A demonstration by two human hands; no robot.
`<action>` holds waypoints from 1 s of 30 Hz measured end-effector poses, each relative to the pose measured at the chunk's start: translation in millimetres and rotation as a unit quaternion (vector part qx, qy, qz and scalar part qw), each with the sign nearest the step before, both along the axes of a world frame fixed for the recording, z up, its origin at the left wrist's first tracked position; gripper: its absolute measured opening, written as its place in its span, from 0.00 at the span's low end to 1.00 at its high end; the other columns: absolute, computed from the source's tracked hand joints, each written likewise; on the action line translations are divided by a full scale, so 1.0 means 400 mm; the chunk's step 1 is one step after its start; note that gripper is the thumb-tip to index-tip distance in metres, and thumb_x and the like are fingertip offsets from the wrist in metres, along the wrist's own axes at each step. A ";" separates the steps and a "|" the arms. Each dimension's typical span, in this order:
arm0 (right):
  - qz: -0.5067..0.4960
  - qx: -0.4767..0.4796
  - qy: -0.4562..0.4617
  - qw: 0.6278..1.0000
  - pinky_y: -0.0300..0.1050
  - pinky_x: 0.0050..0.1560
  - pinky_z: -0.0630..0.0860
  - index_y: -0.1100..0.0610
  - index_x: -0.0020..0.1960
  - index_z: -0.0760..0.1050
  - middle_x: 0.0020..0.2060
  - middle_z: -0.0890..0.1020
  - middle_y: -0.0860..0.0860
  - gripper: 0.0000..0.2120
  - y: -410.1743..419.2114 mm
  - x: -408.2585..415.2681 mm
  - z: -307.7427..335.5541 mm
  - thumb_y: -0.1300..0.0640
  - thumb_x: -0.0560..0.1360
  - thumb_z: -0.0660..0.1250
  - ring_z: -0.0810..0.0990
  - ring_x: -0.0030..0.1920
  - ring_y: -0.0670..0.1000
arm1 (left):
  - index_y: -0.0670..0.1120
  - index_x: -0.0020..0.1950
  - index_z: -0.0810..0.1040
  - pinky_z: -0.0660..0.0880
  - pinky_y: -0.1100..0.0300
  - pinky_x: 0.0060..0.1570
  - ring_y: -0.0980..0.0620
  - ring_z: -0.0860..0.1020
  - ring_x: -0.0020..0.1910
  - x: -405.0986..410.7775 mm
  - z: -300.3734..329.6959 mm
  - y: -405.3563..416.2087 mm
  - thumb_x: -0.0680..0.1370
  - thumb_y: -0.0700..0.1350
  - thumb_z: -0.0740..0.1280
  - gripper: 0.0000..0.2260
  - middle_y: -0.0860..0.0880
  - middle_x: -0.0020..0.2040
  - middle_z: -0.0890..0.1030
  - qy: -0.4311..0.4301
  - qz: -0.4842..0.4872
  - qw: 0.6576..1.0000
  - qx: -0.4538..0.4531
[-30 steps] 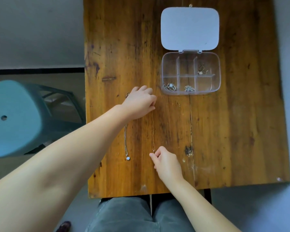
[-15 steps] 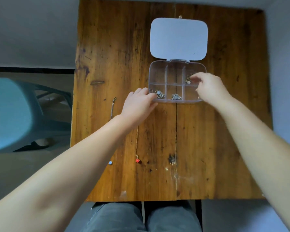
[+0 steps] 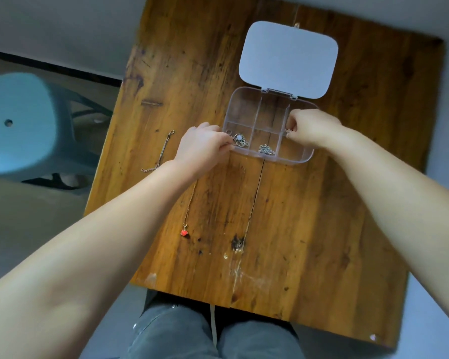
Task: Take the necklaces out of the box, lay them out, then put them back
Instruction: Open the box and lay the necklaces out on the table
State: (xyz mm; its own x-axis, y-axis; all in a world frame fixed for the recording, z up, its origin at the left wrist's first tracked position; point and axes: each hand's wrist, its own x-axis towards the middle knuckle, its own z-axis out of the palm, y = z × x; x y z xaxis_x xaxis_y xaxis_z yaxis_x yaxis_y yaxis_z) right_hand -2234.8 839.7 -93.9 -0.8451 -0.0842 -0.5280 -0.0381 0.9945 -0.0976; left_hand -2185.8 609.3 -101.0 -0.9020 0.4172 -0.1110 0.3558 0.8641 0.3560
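A clear compartment box [image 3: 246, 104] lies open on the wooden table [image 3: 309, 229], its white lid [image 3: 288, 58] folded back. My left hand [image 3: 202, 149] grips the box's near left corner. My right hand [image 3: 311, 128] is inside the right compartments, fingertips pinched on a small necklace that is mostly hidden. A necklace with a white stone [image 3: 240, 139] and a tangled silver necklace [image 3: 266, 149] sit in the near compartments. On the table lie a silver chain [image 3: 163, 149], partly under my left arm, and a gold chain with a red pendant [image 3: 184, 232].
A teal plastic stool [image 3: 18, 125] stands on the floor left of the table. My grey-trousered knees [image 3: 213, 335] are under the table's near edge. A dark knot [image 3: 237, 242] marks the wood near the middle.
My right hand left the red pendant at the near side and reached into the box's right compartments. My left hand moved from the chain's top end to the box's corner.
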 end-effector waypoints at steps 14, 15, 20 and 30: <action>-0.127 -0.445 0.050 0.885 0.32 0.35 0.77 0.52 0.51 0.76 0.42 0.80 0.46 0.05 0.008 0.157 0.209 0.55 0.76 0.67 0.79 0.40 0.42 | 0.46 0.69 0.67 0.63 0.60 0.62 0.49 0.67 0.65 0.049 0.112 0.134 0.76 0.42 0.66 0.22 0.45 0.67 0.71 -0.080 0.009 0.970 0.231; -0.127 -0.461 0.047 0.877 0.32 0.36 0.77 0.51 0.51 0.76 0.42 0.80 0.47 0.04 0.003 0.178 0.228 0.55 0.76 0.68 0.79 0.40 0.42 | 0.45 0.66 0.71 0.61 0.63 0.61 0.51 0.67 0.65 0.056 0.124 0.151 0.76 0.43 0.66 0.18 0.46 0.67 0.72 -0.110 -0.003 0.961 0.255; -0.190 -0.493 0.094 0.844 0.33 0.34 0.76 0.51 0.50 0.76 0.40 0.80 0.46 0.03 -0.005 0.294 0.244 0.56 0.77 0.66 0.80 0.38 0.41 | 0.42 0.43 0.77 0.72 0.65 0.40 0.59 0.77 0.38 0.076 0.144 0.119 0.79 0.48 0.62 0.11 0.51 0.40 0.82 -0.189 0.028 0.923 0.333; -0.405 -0.426 0.069 0.806 0.32 0.35 0.76 0.48 0.45 0.75 0.39 0.81 0.45 0.03 -0.176 0.589 0.070 0.55 0.75 0.66 0.80 0.40 0.44 | 0.46 0.39 0.76 0.72 0.61 0.39 0.57 0.73 0.33 0.036 0.063 -0.077 0.76 0.54 0.65 0.13 0.53 0.33 0.76 -0.376 0.040 0.898 0.224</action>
